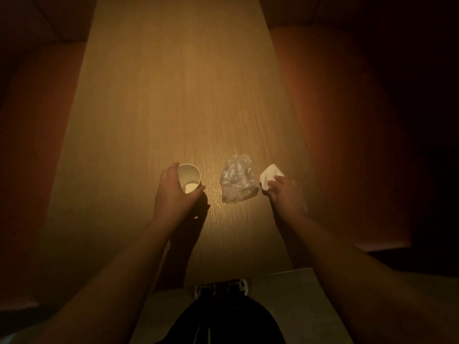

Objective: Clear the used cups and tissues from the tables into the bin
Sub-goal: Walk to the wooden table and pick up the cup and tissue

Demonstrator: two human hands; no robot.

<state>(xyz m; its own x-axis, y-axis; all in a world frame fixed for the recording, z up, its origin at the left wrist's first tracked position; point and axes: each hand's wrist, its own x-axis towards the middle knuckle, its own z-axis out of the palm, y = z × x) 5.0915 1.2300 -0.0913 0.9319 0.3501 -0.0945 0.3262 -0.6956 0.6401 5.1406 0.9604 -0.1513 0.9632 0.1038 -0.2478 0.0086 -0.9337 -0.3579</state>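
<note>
Left fingers (173, 170): curled round the cup, thumb on its near side.
Right fingers (273, 187): pinching the tissue at its lower edge.
Left hand (173, 194): lower centre-left of the frame, over the desk.
Right hand (285, 194): lower centre-right of the frame.
Cup (189, 178): white paper, mouth open to the camera, tilted, some pale liquid inside.
Tissue (269, 176): white, crumpled, just right of the bag.
Bag (237, 180): clear crumpled plastic, lying on the desk between the two hands.
Desk (173, 95): long, wood-grained, warmly lit, running up the middle of the frame.
Seats (335, 132): reddish, dim, along both sides.
</note>
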